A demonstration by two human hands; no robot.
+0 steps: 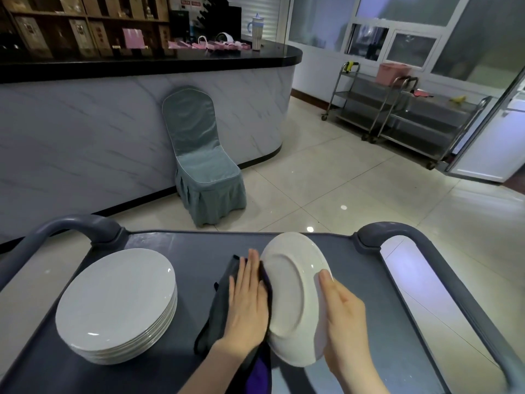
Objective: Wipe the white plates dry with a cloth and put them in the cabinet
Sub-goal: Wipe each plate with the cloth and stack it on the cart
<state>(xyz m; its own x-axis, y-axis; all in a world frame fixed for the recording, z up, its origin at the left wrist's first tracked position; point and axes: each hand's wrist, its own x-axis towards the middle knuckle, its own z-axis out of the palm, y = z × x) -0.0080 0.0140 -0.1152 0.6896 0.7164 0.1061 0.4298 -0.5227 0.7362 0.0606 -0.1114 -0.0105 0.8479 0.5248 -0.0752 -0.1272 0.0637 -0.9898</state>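
The right hand [346, 317] grips the round white ceramic plate [292, 294] on edge at lower centre, apparently so the flat left hand [248, 305] can press the dark grey cloth [220, 302] against its face.

Left hand [247, 305] flat (right hand [345, 317] gripping).

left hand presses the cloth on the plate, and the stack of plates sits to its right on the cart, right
No: in the head view the stack of plates sits to its left on the cart. The left hand does press the cloth on the plate.
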